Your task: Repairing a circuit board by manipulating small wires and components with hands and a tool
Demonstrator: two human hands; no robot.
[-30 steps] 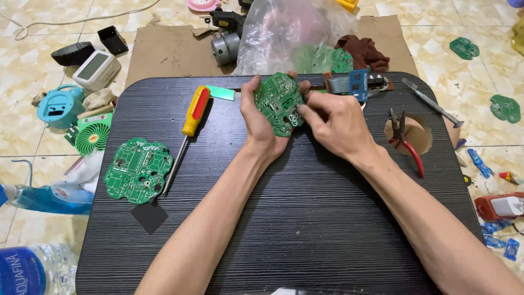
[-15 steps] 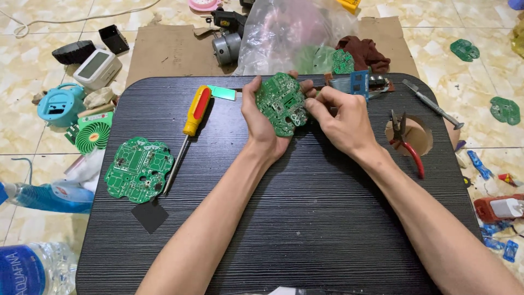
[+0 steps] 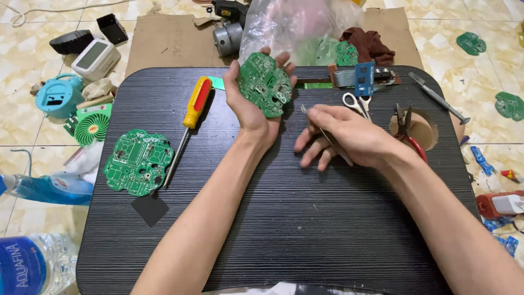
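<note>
Screwdriver [image 3: 192, 112] beside left hand [image 3: 248, 104]

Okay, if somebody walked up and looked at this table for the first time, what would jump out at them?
The left hand holding up a round green circuit board at the far middle of the black table draws the eye first. Beside it, the right hand rests on the table pinching thin metal tweezers. A second green circuit board lies flat on the left side, next to a yellow-and-red screwdriver.
</note>
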